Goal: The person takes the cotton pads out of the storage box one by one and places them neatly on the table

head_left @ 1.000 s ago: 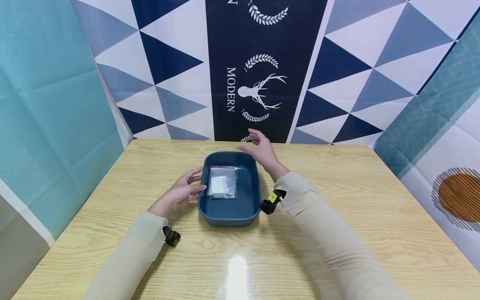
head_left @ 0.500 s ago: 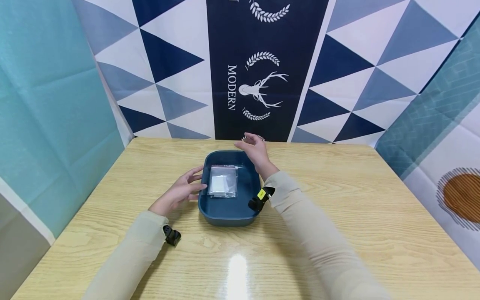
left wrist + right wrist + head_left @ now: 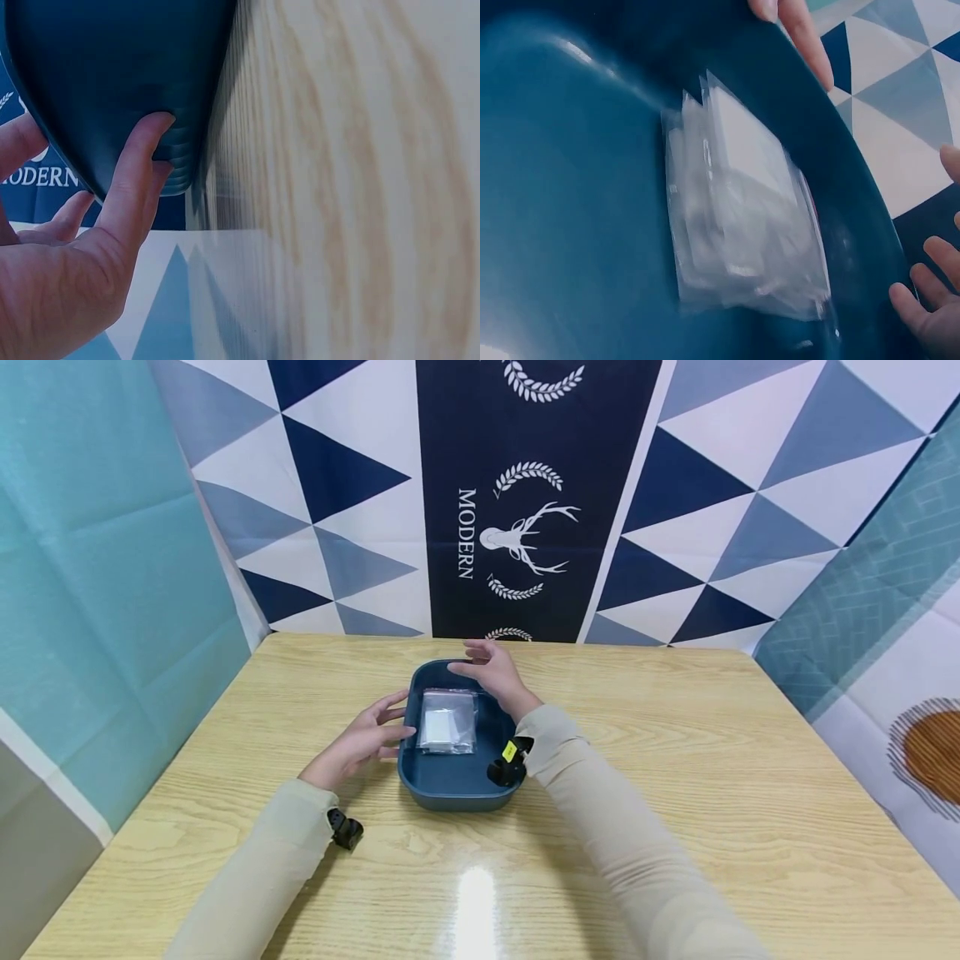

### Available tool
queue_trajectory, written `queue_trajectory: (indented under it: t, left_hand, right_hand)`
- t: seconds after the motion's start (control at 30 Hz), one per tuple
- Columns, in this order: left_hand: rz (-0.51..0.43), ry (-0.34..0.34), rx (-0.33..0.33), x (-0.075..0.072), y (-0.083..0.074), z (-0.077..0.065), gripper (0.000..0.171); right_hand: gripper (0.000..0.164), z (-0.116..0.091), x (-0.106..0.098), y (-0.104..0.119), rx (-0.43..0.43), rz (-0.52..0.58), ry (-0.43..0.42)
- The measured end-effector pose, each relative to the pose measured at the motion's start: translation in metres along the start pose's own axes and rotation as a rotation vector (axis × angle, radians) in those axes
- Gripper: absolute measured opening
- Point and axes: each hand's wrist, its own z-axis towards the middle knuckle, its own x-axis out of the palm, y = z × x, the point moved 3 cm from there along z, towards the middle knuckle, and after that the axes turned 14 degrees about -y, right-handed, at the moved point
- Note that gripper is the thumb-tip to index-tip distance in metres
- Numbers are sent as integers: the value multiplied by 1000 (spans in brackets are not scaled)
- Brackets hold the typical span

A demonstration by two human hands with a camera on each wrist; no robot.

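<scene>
A dark blue rectangular basin (image 3: 457,781) stands on the wooden table. Inside, toward its left side, lie several clear plastic zip bags (image 3: 448,727) with white flat contents; the right wrist view shows these bags (image 3: 742,202) overlapping in a stack. My left hand (image 3: 358,741) holds the basin's left side, thumb over the rim and fingers spread against the outer wall, as the left wrist view shows on the basin (image 3: 97,82). Over the far right part of the basin hovers my right hand (image 3: 493,675), its fingers loosely bent and holding nothing.
The wooden table (image 3: 675,777) extends to both sides and in front of the basin. Behind it hangs a patterned cloth (image 3: 360,552) with triangles and a deer print. A black wrist camera (image 3: 508,764) on the right arm overlaps the basin's near right corner.
My right hand has moved left and slightly down, from beyond the basin's far right corner to above its far end. The left hand and the basin stay in place.
</scene>
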Motion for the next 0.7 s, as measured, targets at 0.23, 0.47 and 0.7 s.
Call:
queue_trajectory:
  t: [0.23, 0.47, 0.7]
  left_hand:
    - [9, -11, -10, 0, 1, 1, 69]
    - [8, -8, -14, 0, 1, 2, 69]
    - [9, -7, -13, -1, 1, 2, 68]
  right_hand:
    - [58, -3, 10, -5, 8, -52, 125]
    - [54, -5, 17, -14, -32, -162, 290]
    - [61, -12, 22, -13, -72, -301, 412]
